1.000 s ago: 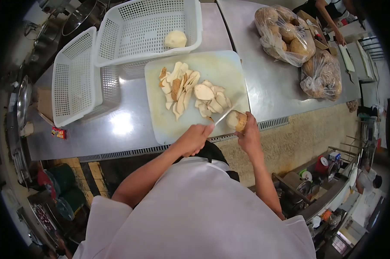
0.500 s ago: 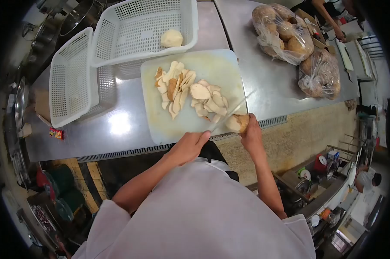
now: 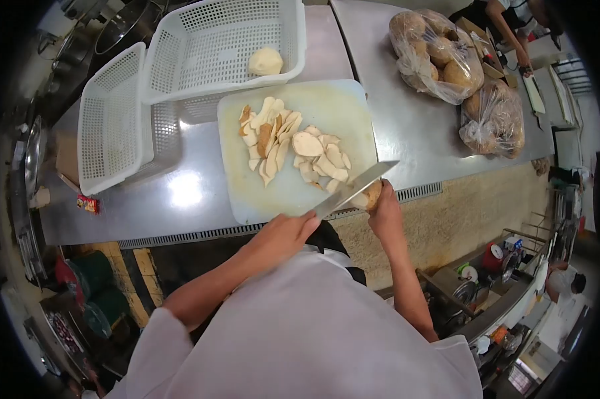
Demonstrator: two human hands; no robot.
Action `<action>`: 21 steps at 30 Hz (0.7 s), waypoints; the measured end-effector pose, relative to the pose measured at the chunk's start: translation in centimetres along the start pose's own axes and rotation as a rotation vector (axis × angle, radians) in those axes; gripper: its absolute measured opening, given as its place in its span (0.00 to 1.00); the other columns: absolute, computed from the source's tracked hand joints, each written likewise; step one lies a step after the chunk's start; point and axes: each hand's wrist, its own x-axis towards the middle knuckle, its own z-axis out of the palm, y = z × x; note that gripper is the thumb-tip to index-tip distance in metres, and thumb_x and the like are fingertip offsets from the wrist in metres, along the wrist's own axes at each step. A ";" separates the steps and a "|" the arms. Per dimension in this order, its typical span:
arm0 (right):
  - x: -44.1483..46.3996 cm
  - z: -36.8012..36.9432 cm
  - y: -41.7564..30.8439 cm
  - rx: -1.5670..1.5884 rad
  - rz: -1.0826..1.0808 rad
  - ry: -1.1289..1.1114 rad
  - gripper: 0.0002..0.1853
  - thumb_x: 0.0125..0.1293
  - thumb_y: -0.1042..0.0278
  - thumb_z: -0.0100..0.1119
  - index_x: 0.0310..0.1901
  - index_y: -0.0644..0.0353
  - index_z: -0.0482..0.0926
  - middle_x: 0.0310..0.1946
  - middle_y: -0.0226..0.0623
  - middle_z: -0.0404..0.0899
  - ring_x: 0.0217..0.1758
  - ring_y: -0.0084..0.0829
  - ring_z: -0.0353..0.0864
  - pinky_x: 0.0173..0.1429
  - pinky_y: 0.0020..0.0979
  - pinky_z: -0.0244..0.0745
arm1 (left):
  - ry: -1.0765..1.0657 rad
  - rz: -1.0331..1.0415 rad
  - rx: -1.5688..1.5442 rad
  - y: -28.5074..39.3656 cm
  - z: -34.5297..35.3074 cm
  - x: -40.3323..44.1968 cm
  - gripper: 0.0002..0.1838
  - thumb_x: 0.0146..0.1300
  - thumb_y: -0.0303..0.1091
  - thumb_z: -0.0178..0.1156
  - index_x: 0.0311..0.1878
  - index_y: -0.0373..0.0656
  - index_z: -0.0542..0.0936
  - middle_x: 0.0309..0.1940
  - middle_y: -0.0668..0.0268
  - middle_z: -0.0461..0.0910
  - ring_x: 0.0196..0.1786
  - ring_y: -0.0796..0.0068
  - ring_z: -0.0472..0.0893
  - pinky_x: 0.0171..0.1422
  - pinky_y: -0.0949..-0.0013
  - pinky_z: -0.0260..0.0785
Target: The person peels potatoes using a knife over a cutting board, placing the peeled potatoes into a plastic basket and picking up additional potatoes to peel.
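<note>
My left hand (image 3: 288,234) is closed round the handle of a knife (image 3: 366,178), whose broad blade points up and to the right. My right hand (image 3: 385,214) grips a partly peeled, brown-skinned tuber (image 3: 373,195), near the lower right corner of the cutting board (image 3: 247,206). The blade lies across the tuber in this view and hides part of it; whether it is cutting I cannot tell. Thick peelings (image 3: 271,139) are heaped on the board, with more pale slices (image 3: 323,159) beside them.
A white basket (image 3: 300,40) behind the board holds one peeled tuber (image 3: 265,61). Another white basket (image 3: 87,133) stands to its left. Plastic bags of tubers (image 3: 439,56) (image 3: 493,123) lie at the right. Beyond them is another person's hand (image 3: 522,58) by a knife.
The knife has turned, so its broad face shows now instead of a thin edge. My left hand has shifted slightly left and down; the tuber remains in my right hand.
</note>
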 end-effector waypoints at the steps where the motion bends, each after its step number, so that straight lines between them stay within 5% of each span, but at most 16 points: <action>1: 0.2 0.2 0.7 -0.002 0.005 -0.024 0.41 0.50 0.91 0.65 0.68 0.68 0.63 0.56 0.64 0.77 0.60 0.67 0.76 0.60 0.54 0.74 | -0.065 -0.084 -0.003 2.0 -1.9 -2.6 0.22 0.85 0.44 0.43 0.59 0.34 0.77 0.29 0.40 0.80 0.36 0.31 0.80 0.47 0.46 0.73; 3: -0.2 0.5 1.1 -0.002 0.016 -0.056 0.41 0.50 0.92 0.65 0.69 0.68 0.63 0.57 0.64 0.77 0.61 0.67 0.75 0.60 0.53 0.74 | -0.138 -0.174 -0.007 2.3 -2.0 -3.7 0.23 0.85 0.44 0.42 0.57 0.33 0.78 0.28 0.41 0.80 0.36 0.31 0.79 0.48 0.46 0.72; 6: 0.0 0.3 0.3 0.014 -0.097 0.037 0.41 0.51 0.92 0.65 0.68 0.68 0.63 0.55 0.63 0.78 0.60 0.67 0.76 0.59 0.53 0.74 | 0.104 0.057 0.031 -1.0 1.6 -0.2 0.25 0.86 0.46 0.41 0.54 0.34 0.81 0.22 0.47 0.77 0.26 0.45 0.81 0.38 0.51 0.75; 8: 0.0 0.0 0.3 0.010 -0.127 0.042 0.41 0.51 0.93 0.64 0.69 0.67 0.63 0.54 0.63 0.79 0.59 0.66 0.77 0.58 0.54 0.75 | -0.087 -0.212 -0.070 -1.3 2.1 3.9 0.26 0.86 0.48 0.39 0.57 0.37 0.81 0.17 0.57 0.74 0.16 0.64 0.77 0.26 0.58 0.72; 11: -0.1 -0.2 1.0 0.034 -0.080 0.004 0.41 0.51 0.93 0.64 0.70 0.66 0.63 0.55 0.61 0.80 0.59 0.65 0.78 0.58 0.53 0.76 | -0.149 -0.288 -0.212 0.5 -0.5 0.9 0.30 0.86 0.51 0.39 0.51 0.35 0.83 0.15 0.67 0.71 0.12 0.75 0.71 0.18 0.66 0.67; 12: 0.0 -0.2 1.0 0.036 -0.076 0.002 0.41 0.51 0.93 0.64 0.70 0.66 0.63 0.55 0.61 0.80 0.59 0.65 0.78 0.58 0.53 0.76 | -0.153 -0.291 -0.211 0.2 -0.5 0.1 0.30 0.86 0.51 0.39 0.51 0.35 0.83 0.15 0.67 0.71 0.12 0.75 0.71 0.18 0.66 0.67; 15: 0.2 -0.5 1.5 0.084 0.000 -0.102 0.45 0.48 0.94 0.65 0.72 0.73 0.62 0.64 0.63 0.74 0.67 0.63 0.75 0.67 0.49 0.74 | -0.124 -0.323 -0.289 -0.9 0.4 -0.3 0.33 0.86 0.52 0.40 0.30 0.31 0.74 0.12 0.63 0.72 0.13 0.69 0.74 0.23 0.60 0.70; 18: 0.7 -0.7 2.4 0.066 -0.077 -0.084 0.45 0.49 0.94 0.64 0.73 0.68 0.63 0.65 0.62 0.74 0.67 0.62 0.75 0.67 0.49 0.75 | -0.152 -0.196 -0.397 -4.0 3.6 5.2 0.33 0.85 0.55 0.42 0.29 0.35 0.71 0.12 0.64 0.71 0.12 0.72 0.72 0.18 0.62 0.67; 21: 1.5 -2.1 3.1 0.050 -0.081 -0.157 0.44 0.51 0.93 0.65 0.73 0.63 0.63 0.57 0.58 0.82 0.63 0.61 0.80 0.63 0.46 0.77 | -0.110 -0.300 -0.698 -4.6 4.4 7.4 0.32 0.83 0.59 0.44 0.31 0.38 0.70 0.14 0.66 0.71 0.12 0.75 0.72 0.14 0.66 0.64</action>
